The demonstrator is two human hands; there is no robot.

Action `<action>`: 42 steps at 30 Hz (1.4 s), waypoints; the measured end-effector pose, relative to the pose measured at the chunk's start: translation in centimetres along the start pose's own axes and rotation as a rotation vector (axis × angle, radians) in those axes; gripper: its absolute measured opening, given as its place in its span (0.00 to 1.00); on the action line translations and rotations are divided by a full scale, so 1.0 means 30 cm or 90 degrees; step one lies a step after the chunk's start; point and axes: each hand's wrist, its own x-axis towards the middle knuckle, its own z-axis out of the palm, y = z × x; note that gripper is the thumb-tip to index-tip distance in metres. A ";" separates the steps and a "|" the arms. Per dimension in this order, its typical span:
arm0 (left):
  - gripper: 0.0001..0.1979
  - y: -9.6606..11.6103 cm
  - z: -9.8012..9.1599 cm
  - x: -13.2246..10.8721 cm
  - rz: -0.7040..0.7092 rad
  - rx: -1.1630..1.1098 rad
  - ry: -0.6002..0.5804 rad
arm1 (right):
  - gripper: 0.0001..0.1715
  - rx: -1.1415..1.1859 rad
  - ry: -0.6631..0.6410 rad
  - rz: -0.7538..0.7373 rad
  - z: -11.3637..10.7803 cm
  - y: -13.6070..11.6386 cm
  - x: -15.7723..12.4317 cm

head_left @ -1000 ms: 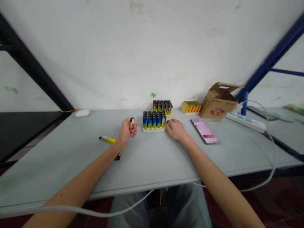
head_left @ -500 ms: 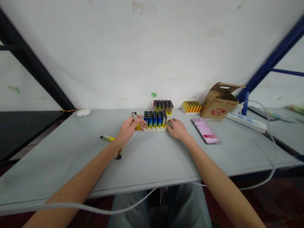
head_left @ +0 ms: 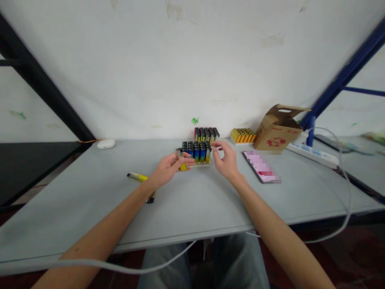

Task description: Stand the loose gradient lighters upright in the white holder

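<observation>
A yellow lighter (head_left: 182, 162) with a pale metallic top is held upright, slightly tilted, between the thumb and fingers of my left hand (head_left: 170, 166). It is at the front left of a white tray (head_left: 203, 165), where several blue-and-yellow lighters (head_left: 196, 154) with black tops stand in rows. My left fingers partly cover the tray's left end. At the tray's right end, my right hand (head_left: 225, 158) has its thumb and index finger curved and apart, close to the corner lighter. Whether they touch it I cannot tell. Two loose lighters, one of them yellow (head_left: 137, 176), lie by my left forearm, partly hidden.
Behind the tray stands a group of dark-topped lighters (head_left: 207, 134). Farther right are a tray of orange-yellow cylinders (head_left: 243, 135), an open cardboard box (head_left: 278, 132), a phone (head_left: 261, 166) and a white power strip (head_left: 314, 154). A white case (head_left: 106, 143) sits back left.
My left hand has moved right with the lighter, to the front of the tray. My right hand has risen from the tray's lower right side toward the tops of the lighters.
</observation>
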 end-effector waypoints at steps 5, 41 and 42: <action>0.24 -0.001 0.022 -0.009 -0.037 0.054 -0.091 | 0.11 0.071 -0.081 -0.127 0.045 -0.119 -0.035; 0.18 0.090 -0.207 -0.023 -0.076 0.839 -0.024 | 0.08 -0.003 -0.030 -0.085 0.157 -0.092 -0.051; 0.17 0.094 -0.215 -0.026 -0.081 0.838 -0.046 | 0.08 -0.004 -0.038 -0.089 0.160 -0.090 -0.053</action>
